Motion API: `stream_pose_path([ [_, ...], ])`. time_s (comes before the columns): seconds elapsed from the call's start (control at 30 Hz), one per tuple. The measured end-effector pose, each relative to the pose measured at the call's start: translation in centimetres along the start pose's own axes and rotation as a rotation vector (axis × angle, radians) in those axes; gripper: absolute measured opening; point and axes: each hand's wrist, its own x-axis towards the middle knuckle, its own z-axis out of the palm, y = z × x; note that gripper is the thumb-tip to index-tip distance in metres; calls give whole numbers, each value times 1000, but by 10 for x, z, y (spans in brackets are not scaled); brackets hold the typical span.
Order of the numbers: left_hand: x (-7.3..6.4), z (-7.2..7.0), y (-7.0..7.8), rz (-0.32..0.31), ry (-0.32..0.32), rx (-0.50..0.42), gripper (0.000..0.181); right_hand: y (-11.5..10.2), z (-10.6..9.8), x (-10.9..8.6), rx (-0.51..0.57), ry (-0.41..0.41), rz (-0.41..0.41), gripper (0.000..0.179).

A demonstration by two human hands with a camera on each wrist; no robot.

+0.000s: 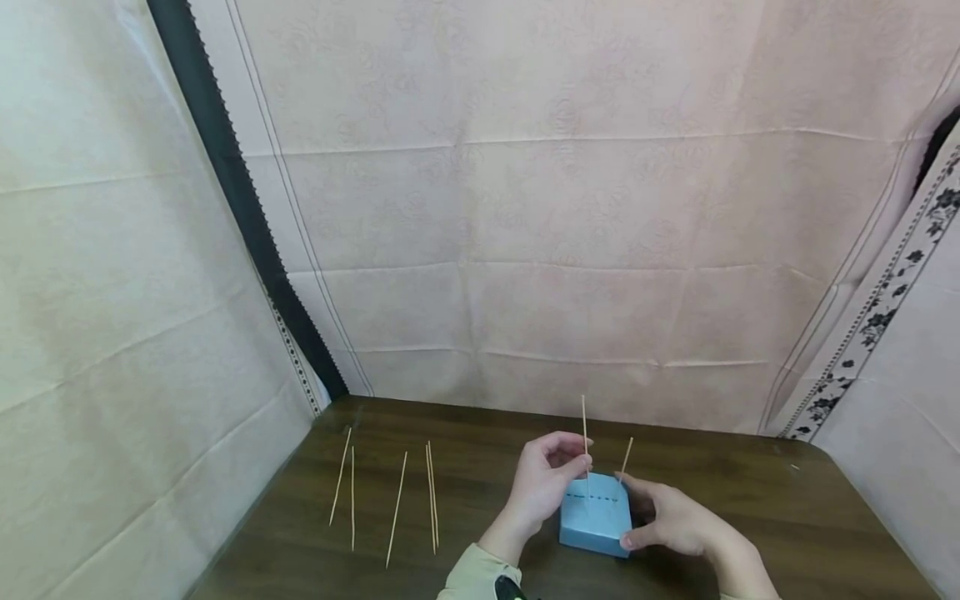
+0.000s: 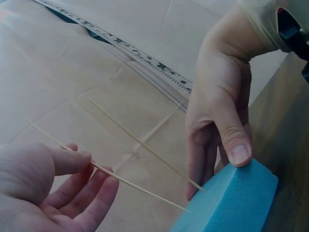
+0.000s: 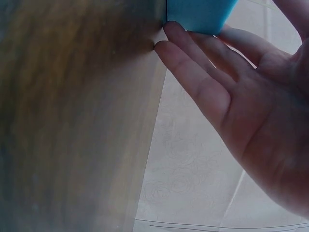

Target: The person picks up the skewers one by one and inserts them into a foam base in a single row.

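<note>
My left hand (image 1: 546,475) pinches a thin bamboo skewer (image 1: 584,421) between thumb and fingers. In the left wrist view the far end of that skewer (image 2: 140,187) meets the top of a light blue foam block (image 2: 246,198). A second skewer (image 1: 627,457) stands in the block near its right edge, leaning slightly. A row of dark marks runs across the top of the block (image 1: 596,529). My right hand (image 1: 675,517) grips the block from its right side, thumb at the near corner and fingers along the far side. The right wrist view shows the fingers (image 3: 207,87) against the block.
Several loose skewers lie spread out on the left of the dark wooden table (image 1: 495,450), among them a single skewer (image 1: 397,510) and a close pair (image 1: 432,498). Pale cloth (image 1: 570,208) hangs behind the table and at both sides.
</note>
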Motion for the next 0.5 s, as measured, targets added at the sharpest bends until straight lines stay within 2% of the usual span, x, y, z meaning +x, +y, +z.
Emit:
stream_pose_path([
  [0.23, 1, 4, -4, 17, 8, 8, 20, -2, 1, -1, 24, 15, -6, 97],
  [0.5, 3, 8, -6, 34, 28, -1, 18, -4, 2, -1, 25, 49, 43, 99],
])
